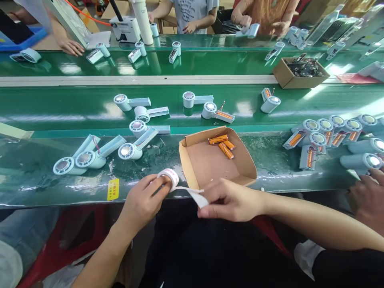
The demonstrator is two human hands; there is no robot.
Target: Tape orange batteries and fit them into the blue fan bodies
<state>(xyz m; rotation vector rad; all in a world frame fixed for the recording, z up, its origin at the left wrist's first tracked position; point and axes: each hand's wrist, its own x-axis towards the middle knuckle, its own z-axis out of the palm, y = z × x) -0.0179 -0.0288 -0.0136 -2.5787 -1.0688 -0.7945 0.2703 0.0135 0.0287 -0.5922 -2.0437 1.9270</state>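
My left hand [146, 201] is closed round a roll of white tape [169, 178] at the front edge of the bench. A strip of tape [198, 197] runs from the roll to my right hand [229, 200], which pinches its free end. Just beyond both hands sits an open cardboard box [207, 162] with a few orange wired battery cells [223, 145] in its far part. To the left of the box lie light-blue handheld fan bodies [131, 151] with round heads and long handles.
Several more fan bodies [318, 139] crowd the bench at the right, near another person's hand [370, 184]. The green conveyor [90, 110] carries scattered fans. Across it stand a carton of metal parts [292, 82] and people working. A yellow label [113, 189] marks the near edge.
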